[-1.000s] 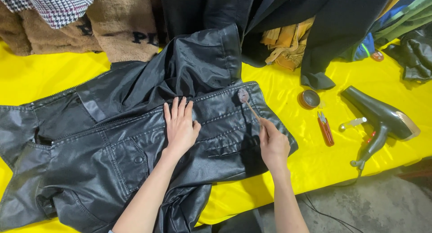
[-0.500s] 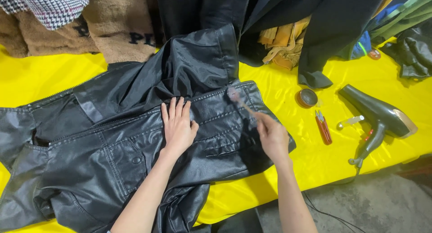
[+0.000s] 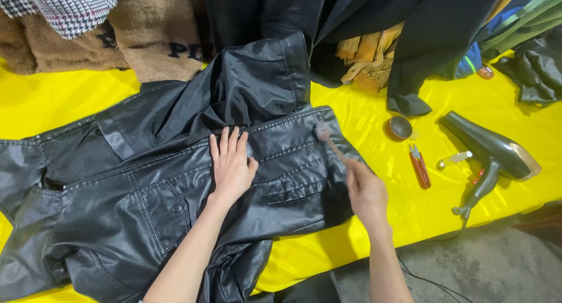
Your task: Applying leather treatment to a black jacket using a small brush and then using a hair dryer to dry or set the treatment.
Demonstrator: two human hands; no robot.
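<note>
Yellow table (image 3: 52, 98): L hand (image 3: 232, 165) flat on black jacket (image 3: 146, 209), R hand (image 3: 366, 192) grip holding small brush (image 3: 323, 133), prob.; hairdryer (image 3: 489, 148) nearby.

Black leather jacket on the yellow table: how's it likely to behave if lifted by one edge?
The black jacket probably goes floppy: it already lies in folds and creases, with its hem drooping over the table edge. Likely fairly heavy for a garment, given thick seams and pockets. Its glossy surface may feel slippery; the left hand is pressed flat on it.

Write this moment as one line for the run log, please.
left hand: flat on black leather jacket | right hand: holds small brush on jacket | nearby: hair dryer, red snips
</note>
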